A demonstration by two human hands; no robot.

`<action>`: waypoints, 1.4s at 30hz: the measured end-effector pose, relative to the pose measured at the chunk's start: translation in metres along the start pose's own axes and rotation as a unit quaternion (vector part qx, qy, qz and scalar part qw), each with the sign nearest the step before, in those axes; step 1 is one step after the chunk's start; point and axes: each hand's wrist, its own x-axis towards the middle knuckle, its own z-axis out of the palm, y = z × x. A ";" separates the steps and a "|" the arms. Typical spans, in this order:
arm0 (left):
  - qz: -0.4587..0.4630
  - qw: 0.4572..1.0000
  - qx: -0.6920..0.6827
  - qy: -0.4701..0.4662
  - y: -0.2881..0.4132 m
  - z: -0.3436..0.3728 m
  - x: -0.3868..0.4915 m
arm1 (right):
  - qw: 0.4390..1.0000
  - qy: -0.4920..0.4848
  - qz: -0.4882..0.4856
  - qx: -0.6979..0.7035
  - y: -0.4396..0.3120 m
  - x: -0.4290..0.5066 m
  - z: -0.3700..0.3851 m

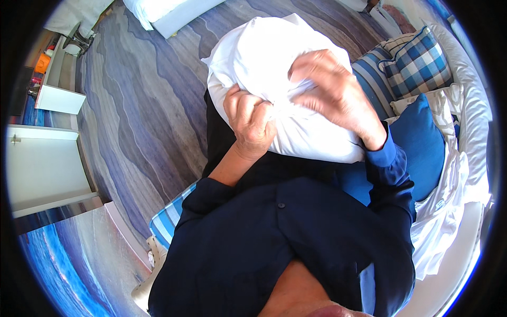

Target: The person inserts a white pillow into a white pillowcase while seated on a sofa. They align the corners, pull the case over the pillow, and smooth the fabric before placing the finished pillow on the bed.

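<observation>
A bulky bundle of white cloth, pillow-like, rests on my lap, its fabric gathered into creases near the middle. My left hand is closed on the gathered cloth, fingers curled and knuckles up. Over the right side of the bundle is my right hand, blurred, with thumb and fingers apart around the gather; whether it touches the cloth cannot be told. What lies inside the bundle is hidden.
To the right, a blue cushion and a blue checked cushion lie on a striped seat beside crumpled white cloth. A white bed stands ahead on patterned carpet. White furniture is at left.
</observation>
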 end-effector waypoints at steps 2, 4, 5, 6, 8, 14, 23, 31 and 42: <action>-0.006 1.000 -0.002 -0.001 0.001 -0.002 -0.003 | 0.998 -0.031 0.047 -0.024 -0.010 -0.012 0.004; -0.018 1.000 -0.005 -0.010 0.003 -0.007 -0.004 | 0.997 -0.035 0.059 -0.040 -0.015 -0.017 0.007; -0.027 0.999 -0.009 -0.016 0.005 -0.011 -0.004 | 0.996 -0.032 0.063 -0.050 -0.018 -0.020 0.009; -0.031 0.999 -0.013 -0.024 0.009 -0.015 -0.003 | 0.995 -0.030 0.070 -0.060 -0.019 -0.021 0.011; -0.057 0.995 -0.054 -0.054 0.016 -0.030 0.000 | 0.994 -0.039 0.082 -0.060 -0.021 -0.023 0.014; -0.064 0.989 -0.105 -0.079 0.001 -0.057 0.049 | 0.994 -0.041 0.062 -0.084 -0.030 -0.025 0.025; -0.029 0.972 -0.147 -0.180 -0.030 -0.026 0.106 | 0.994 0.002 0.027 -0.110 -0.039 -0.033 0.031; 0.094 0.993 -0.008 0.067 -0.033 -0.042 0.103 | 0.990 0.045 -0.029 -0.132 -0.039 -0.035 0.032; 0.150 0.980 -0.103 0.084 -0.034 -0.031 0.144 | 0.994 0.065 -0.026 -0.088 -0.049 -0.009 0.029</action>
